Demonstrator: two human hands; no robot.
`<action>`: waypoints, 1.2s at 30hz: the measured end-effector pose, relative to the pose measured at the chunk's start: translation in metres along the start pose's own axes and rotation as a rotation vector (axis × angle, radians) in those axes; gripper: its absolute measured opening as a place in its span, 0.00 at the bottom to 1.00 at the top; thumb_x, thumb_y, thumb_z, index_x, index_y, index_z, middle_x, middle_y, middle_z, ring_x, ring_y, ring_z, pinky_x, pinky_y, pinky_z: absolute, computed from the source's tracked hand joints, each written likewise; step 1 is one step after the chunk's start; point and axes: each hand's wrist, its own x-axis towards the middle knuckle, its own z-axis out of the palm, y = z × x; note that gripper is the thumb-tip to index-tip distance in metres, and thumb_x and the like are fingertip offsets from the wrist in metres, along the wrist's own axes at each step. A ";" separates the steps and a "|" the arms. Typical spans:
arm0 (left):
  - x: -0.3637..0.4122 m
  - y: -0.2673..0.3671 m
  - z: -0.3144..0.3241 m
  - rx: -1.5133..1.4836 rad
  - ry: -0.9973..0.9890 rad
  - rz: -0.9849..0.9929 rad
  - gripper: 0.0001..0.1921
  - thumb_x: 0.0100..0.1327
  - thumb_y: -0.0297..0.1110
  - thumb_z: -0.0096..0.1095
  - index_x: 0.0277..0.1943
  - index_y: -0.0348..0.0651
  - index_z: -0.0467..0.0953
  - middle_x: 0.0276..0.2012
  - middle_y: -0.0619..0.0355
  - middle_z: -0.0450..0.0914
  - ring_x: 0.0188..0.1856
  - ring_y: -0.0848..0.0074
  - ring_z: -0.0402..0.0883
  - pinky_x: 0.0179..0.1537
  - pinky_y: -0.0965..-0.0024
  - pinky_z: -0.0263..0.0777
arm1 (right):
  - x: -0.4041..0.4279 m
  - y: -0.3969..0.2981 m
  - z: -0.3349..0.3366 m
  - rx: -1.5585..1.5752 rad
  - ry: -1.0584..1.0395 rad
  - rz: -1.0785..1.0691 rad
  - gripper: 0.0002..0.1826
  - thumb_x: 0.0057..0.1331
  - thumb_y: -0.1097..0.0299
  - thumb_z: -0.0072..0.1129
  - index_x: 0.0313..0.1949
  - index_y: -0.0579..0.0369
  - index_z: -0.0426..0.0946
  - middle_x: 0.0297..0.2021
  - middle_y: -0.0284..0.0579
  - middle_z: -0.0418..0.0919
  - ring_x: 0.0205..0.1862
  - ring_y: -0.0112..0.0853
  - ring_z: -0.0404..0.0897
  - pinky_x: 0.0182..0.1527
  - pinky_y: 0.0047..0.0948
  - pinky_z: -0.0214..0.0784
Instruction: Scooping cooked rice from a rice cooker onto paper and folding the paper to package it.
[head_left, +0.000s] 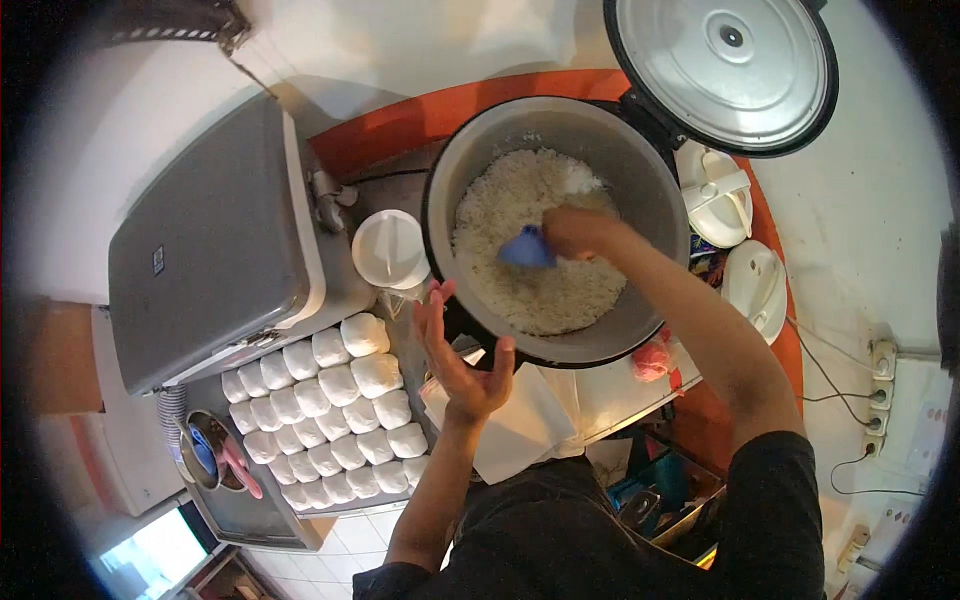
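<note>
Cooked rice (547, 300) fills the lower part of a large round rice cooker pot (495, 131). My right hand (585, 231) reaches into the pot and grips a blue scoop (528, 249), whose blurred edge meets the rice. The cooker's metal lid (720, 82) stands raised at the upper right. Outside the pot's near-left rim, my left hand (465, 360) is held with fingers spread and nothing in it. Below that hand lie white paper sheets (517, 427).
Several rows of white wrapped packets (326, 409) cover the counter at left. A large grey cooler box (217, 247) stands behind them, near a white lidded tub (390, 249). Pale lidded containers (756, 289), a pink bundle (651, 361) and wall sockets with cords (881, 394) are at right.
</note>
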 end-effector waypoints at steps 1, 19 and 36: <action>-0.004 -0.002 -0.008 0.023 -0.004 -0.014 0.43 0.65 0.49 0.64 0.72 0.28 0.53 0.64 0.36 0.69 0.71 0.50 0.60 0.73 0.44 0.41 | -0.014 -0.035 -0.017 0.195 -0.090 0.038 0.14 0.72 0.68 0.51 0.37 0.69 0.79 0.29 0.54 0.81 0.28 0.44 0.81 0.31 0.43 0.74; -0.006 -0.001 -0.004 0.058 0.031 -0.095 0.34 0.62 0.42 0.63 0.66 0.28 0.63 0.54 0.46 0.76 0.60 0.55 0.71 0.71 0.45 0.49 | -0.082 -0.016 -0.039 0.755 -0.416 -0.074 0.22 0.77 0.63 0.43 0.29 0.66 0.73 0.22 0.46 0.77 0.22 0.34 0.77 0.25 0.40 0.69; -0.004 -0.001 -0.002 0.113 0.040 -0.007 0.21 0.57 0.30 0.63 0.54 0.36 0.73 0.50 0.50 0.78 0.56 0.57 0.75 0.70 0.44 0.52 | -0.074 -0.045 -0.005 0.563 -0.261 0.095 0.23 0.77 0.61 0.45 0.30 0.68 0.74 0.18 0.47 0.75 0.21 0.37 0.77 0.28 0.43 0.69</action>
